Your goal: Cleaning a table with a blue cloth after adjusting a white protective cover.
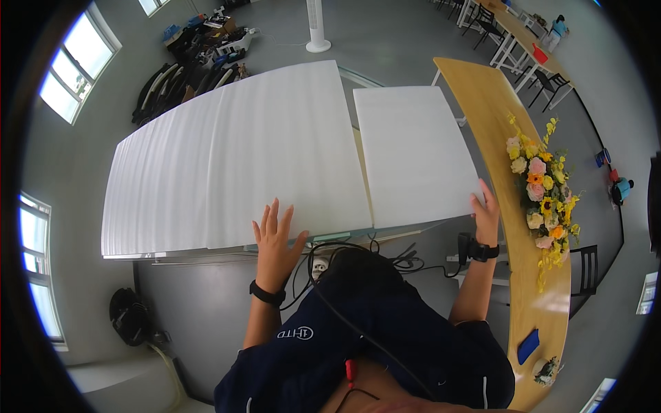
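Observation:
Two white sheets, which look like thin foam, lie on a glass-edged table in front of me. The larger sheet [275, 138] spans the left and middle, with long ripples at its left. The smaller sheet [413, 148] lies flat at the right, a narrow gap between the two. My left hand [275, 235] rests with spread fingers at the near edge of the larger sheet, holding nothing. At the near right corner of the smaller sheet, my right hand [487, 210] has its thumb over the edge and its fingers along the side; some fingers are hidden.
Black cables [406, 260] and a white power socket [319, 266] are close to my body below the table's near edge. A long wooden table [496, 131] with a flower arrangement [540, 182] runs along the right. A white tower fan [316, 27] and piled gear [200, 62] stand beyond.

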